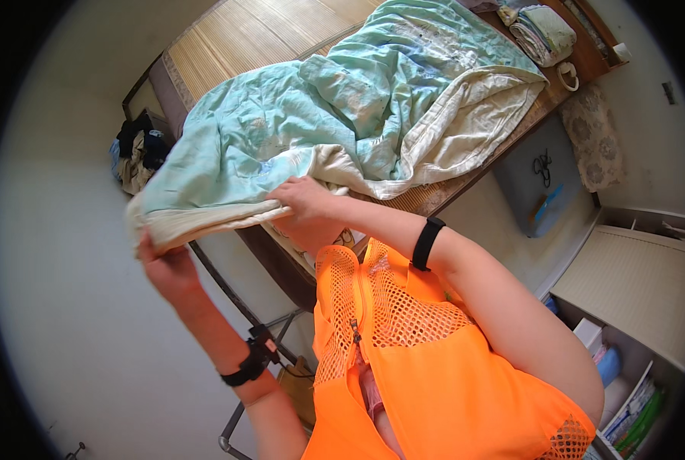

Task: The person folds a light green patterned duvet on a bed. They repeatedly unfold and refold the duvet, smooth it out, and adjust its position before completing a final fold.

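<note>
A mint-green quilt (pixel 281 115) with a cream underside lies rumpled across the bed, its near edge lifted toward me. At the quilt's near left corner, the fingers of my left hand (pixel 170 264) are closed on the cream edge. Farther right along this edge, my right hand (pixel 305 201) grips the fabric, thumb side up. Between my hands the edge is pulled fairly straight and shows stacked cream folds. To the right, the quilt is bunched, with its cream side (pixel 465 130) turned up along the bed's border.
A woven bamboo mat (pixel 258 38) covers the bed. Folded cloths (pixel 542 34) lie at its far right corner. A clothes pile (pixel 139 153) stands beyond the left side. At right are a grey box (pixel 538 172), a patterned cushion (pixel 591 138) and open drawers (pixel 626 391).
</note>
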